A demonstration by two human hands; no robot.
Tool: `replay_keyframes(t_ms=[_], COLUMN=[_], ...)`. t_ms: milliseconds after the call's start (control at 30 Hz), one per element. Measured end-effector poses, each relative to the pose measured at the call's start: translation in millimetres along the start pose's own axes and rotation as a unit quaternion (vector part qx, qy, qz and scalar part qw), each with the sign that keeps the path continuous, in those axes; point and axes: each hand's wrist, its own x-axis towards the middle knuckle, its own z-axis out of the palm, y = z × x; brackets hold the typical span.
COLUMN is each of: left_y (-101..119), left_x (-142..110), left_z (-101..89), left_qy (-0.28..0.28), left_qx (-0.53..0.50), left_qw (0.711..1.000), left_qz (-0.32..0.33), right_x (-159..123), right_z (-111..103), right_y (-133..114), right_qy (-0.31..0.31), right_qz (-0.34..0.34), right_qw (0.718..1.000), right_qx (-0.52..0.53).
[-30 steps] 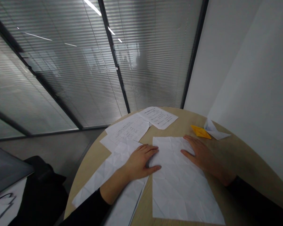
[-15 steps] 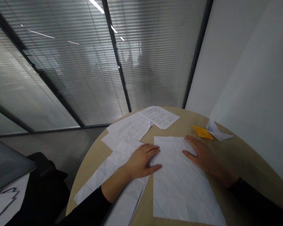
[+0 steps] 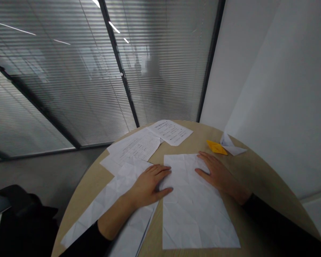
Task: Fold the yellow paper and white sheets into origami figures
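A white sheet of paper, crossed by many fold creases, lies flat on the table in front of me. At its left edge rests my left hand, fingers apart, with fingertips and thumb on the sheet. My right hand lies over the sheet's upper right corner, thumb spread from the fingers. Neither hand grips anything. Beneath my left hand and forearm is another creased white sheet, partly hidden, with more paper under the wrist.
Printed sheets overlap at the table's far side. A yellow folded paper piece and a white folded paper piece sit at the far right. The round wooden table stands near a white wall and glass with blinds.
My view has turned slightly right, so everything appears shifted left. Both hands stay on the creased sheet in nearly the same places.
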Motion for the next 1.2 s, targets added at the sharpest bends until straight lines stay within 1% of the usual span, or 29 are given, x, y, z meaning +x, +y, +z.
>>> replay_keyframes(t_ms=[233, 367, 533, 900, 1033, 1200], left_y=[-2.9, -4.8, -5.0, -3.2, -1.7, -6.3], left_x=[-0.3, -0.9, -1.2, -2.4, -3.8, -8.6], left_z=[1.2, 1.6, 1.0, -2.3, -7.7, -15.8], left_qy=[0.009, 0.016, 0.019, -0.003, -0.015, -0.035], left_qx=[-0.003, -0.005, -0.009, -0.025, -0.039, -0.054], left_qw=[0.999, 0.999, 0.999, 0.997, 0.996, 0.994], left_qz=[0.034, 0.040, 0.047, 0.067, 0.075, 0.085], right_x=[1.1, 0.9, 1.0, 1.5, 1.2, 1.3], right_z=[1.8, 3.3, 2.8, 3.1, 1.3, 0.5], right_y=[-1.1, 0.0, -0.7, -0.2, -1.9, -3.1], right_qy=[0.006, 0.015, 0.009, 0.011, 0.007, 0.003], right_qz=[-0.029, -0.039, -0.036, -0.043, -0.045, -0.042], right_qw=[0.998, 0.998, 0.998, 0.999, 0.999, 0.999], right_qx=[-0.053, -0.053, -0.050, -0.029, -0.024, -0.032])
